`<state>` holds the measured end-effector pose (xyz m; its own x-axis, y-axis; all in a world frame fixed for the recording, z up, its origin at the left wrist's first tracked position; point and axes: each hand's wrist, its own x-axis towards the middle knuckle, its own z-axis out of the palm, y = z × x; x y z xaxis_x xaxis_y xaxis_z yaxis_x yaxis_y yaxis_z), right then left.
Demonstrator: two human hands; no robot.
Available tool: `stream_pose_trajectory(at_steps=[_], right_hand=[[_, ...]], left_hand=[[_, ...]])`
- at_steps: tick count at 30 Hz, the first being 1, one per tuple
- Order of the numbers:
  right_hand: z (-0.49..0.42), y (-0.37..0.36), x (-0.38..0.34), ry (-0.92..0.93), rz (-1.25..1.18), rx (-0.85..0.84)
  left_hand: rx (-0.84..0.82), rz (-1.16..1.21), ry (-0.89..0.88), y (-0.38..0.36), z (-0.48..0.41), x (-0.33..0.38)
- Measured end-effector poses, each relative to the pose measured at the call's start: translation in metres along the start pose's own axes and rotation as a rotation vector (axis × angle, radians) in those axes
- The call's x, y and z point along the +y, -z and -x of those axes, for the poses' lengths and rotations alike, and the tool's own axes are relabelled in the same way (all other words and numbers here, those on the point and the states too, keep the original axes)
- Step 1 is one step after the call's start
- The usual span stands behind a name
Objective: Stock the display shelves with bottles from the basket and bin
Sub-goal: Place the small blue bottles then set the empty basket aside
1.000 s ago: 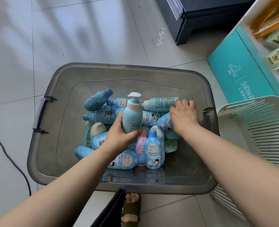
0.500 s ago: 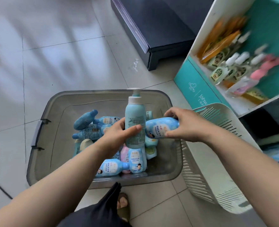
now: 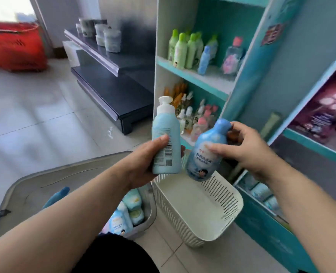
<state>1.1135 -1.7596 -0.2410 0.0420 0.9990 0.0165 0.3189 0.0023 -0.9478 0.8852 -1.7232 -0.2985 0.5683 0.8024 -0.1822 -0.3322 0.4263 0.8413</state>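
At arm's length before the display shelves, the left hand grips a pump bottle upright while the right hand clasps a tilted blue bottle just beside it. Both bottles, lifted moments ago from the grey bin, now hang above the white basket, apparently ready for shelving.
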Motion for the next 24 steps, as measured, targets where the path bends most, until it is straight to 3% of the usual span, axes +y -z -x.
stream_pose_trajectory(at_steps=[5,11,14,21,24], right_hand=[[0.036,0.054,0.012,-0.033,-0.123,0.087],[0.072,0.116,0.053,-0.100,-0.190,0.221],[0.088,0.145,0.069,-0.115,-0.226,0.271],[0.120,0.198,0.105,-0.160,-0.226,0.405],[0.131,0.211,0.117,-0.161,-0.207,0.432]], left_hand=[[-0.120,-0.097,-0.006,-0.068,-0.021,-0.016],[-0.073,-0.022,0.184,-0.134,-0.052,-0.065],[-0.146,-0.094,0.170,-0.160,-0.064,-0.094],[-0.126,-0.103,0.202,-0.213,-0.090,-0.123],[-0.120,-0.087,0.311,-0.231,-0.092,-0.126]])
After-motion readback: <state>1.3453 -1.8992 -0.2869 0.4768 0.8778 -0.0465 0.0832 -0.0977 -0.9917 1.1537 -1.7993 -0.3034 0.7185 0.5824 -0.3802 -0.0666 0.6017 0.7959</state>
